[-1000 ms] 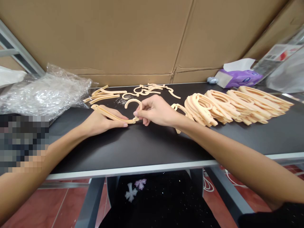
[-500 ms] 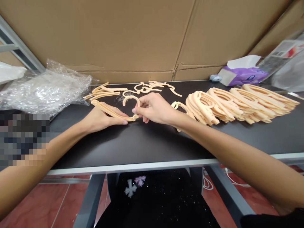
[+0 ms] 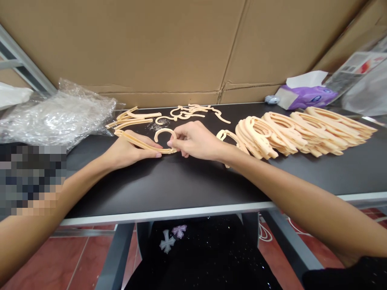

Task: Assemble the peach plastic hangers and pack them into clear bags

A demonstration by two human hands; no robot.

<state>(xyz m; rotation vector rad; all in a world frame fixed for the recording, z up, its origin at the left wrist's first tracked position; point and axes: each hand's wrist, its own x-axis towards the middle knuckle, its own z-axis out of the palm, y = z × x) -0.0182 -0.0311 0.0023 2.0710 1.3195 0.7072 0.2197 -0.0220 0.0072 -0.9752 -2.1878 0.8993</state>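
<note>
Gripping a cream hanger arm in our left hand and pinching a hook in our right hand, we hold both pieces touching, left of the hanger pile.

Over the last half second the hook has tipped toward 8 o'clock, so that its curve sits lower above the hanger bar. Its free end, now on the 9 o'clock side of the curve, has come closer to the bar. The right hand has leaned with it, its thumb slightly farther toward 8 o'clock.
</note>
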